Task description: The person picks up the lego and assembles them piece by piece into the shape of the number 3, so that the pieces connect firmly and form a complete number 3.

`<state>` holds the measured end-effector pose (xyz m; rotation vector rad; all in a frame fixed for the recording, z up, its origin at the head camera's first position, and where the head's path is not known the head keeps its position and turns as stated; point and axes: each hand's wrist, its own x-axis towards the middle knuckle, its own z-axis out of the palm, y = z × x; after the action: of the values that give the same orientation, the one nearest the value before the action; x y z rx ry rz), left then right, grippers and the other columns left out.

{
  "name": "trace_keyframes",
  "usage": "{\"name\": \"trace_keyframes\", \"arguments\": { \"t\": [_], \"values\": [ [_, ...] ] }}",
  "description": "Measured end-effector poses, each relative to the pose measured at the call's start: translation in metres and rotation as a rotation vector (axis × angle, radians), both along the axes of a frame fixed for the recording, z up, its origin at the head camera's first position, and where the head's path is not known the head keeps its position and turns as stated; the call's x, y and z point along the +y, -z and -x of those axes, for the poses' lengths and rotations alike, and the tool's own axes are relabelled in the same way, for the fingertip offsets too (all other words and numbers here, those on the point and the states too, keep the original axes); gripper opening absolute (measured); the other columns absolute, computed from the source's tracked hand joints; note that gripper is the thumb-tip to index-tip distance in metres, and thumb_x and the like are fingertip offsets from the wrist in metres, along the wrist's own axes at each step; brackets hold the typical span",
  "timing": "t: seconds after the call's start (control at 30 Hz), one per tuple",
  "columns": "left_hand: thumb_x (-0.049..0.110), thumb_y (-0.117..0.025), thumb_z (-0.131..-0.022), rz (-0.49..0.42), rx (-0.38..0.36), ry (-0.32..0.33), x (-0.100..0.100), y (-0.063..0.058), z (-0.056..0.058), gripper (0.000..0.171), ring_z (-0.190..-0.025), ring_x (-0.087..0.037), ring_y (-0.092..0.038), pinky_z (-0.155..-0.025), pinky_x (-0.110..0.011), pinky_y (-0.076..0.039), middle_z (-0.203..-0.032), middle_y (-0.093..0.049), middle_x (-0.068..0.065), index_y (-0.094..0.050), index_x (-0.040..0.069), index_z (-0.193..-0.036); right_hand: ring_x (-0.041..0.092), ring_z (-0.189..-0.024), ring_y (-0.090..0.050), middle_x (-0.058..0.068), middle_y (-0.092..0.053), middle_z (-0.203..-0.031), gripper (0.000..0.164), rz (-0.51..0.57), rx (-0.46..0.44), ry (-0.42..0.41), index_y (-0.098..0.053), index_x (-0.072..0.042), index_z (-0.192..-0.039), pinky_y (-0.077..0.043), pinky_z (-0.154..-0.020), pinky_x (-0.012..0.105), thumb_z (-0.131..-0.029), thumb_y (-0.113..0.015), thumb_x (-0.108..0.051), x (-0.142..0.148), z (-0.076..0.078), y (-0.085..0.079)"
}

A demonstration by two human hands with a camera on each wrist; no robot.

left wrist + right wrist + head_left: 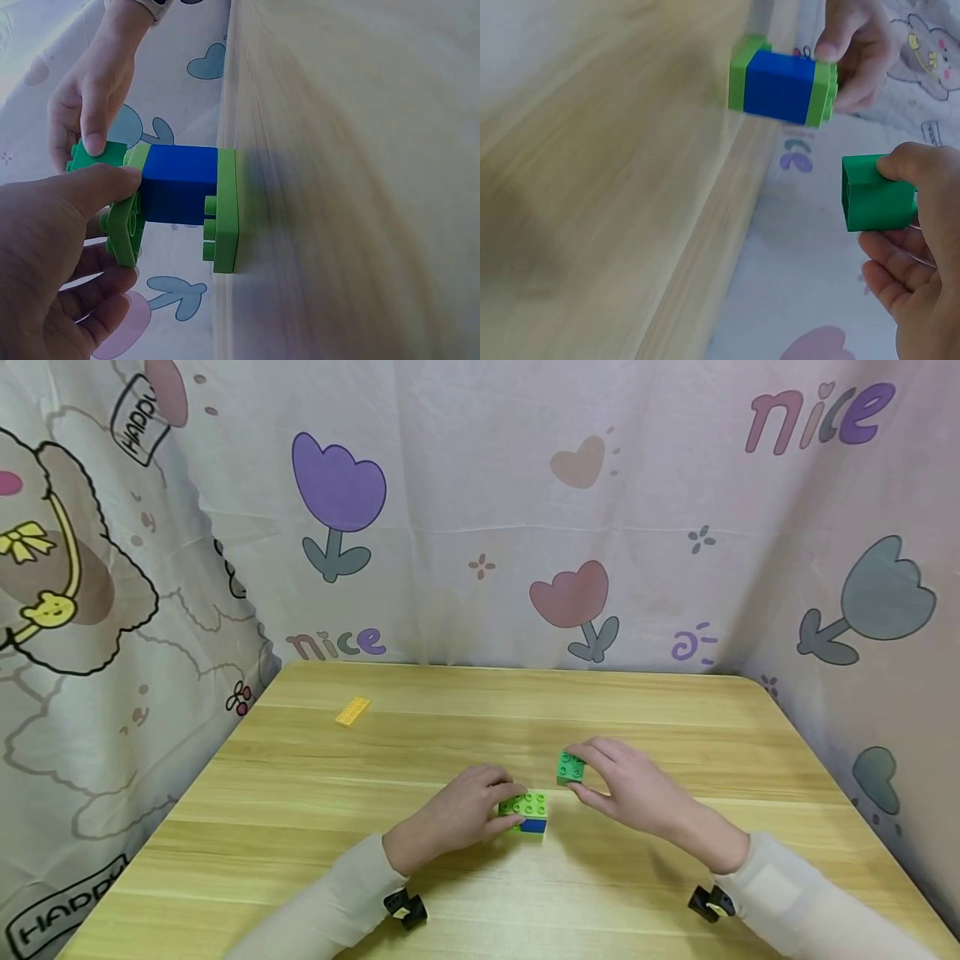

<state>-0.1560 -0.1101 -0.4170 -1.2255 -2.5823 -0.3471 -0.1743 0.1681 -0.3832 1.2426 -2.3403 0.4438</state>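
Observation:
A small stack of toy building bricks stands on the table: a blue brick [180, 184] between two light green plates, the upper plate [534, 804] studded on top and the lower plate [226, 214] against the wood. My left hand [468, 806] grips the upper plate between thumb and fingers at its left end. In my right hand [633, 781] a darker green brick [571, 767] is pinched between thumb and fingers, studs up. It is held in the air, above and to the right of the stack, apart from it. Its hollow underside shows in the right wrist view.
A flat yellow-orange plate [352, 712] lies at the table's back left. The wooden table [675, 710] meets a printed curtain [465, 485] behind and on both sides. Small black cameras [405, 908] sit on both wrists.

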Motion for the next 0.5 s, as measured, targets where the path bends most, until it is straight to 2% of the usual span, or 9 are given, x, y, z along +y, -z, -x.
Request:
{"name": "trace_keyframes", "arguments": {
  "t": [0.13,0.5],
  "values": [
    [0.043,-0.066,-0.093,0.0,-0.001,0.001,0.0,0.0,0.0,0.041,-0.092,-0.012,-0.056,-0.081,-0.028,-0.049,-0.104,-0.062,0.002,-0.069,0.014,-0.121,0.011,-0.092,-0.062,-0.004,-0.062,-0.104,0.047,0.012,-0.046,-0.035,-0.06,-0.006,-0.123,-0.055,-0.079,0.033,-0.084,-0.077,-0.026,-0.008,-0.003,-0.001],
    [0.042,-0.067,-0.092,-0.002,0.004,0.006,0.0,0.0,0.001,0.04,-0.097,-0.014,-0.057,-0.084,-0.027,-0.049,-0.106,-0.063,0.001,-0.069,0.014,-0.12,0.004,-0.094,-0.061,-0.011,-0.061,-0.105,0.043,0.025,-0.203,-0.054,-0.06,-0.011,-0.124,-0.054,-0.079,0.028,-0.087,-0.076,-0.027,-0.019,-0.013,-0.003]
  ]
}}
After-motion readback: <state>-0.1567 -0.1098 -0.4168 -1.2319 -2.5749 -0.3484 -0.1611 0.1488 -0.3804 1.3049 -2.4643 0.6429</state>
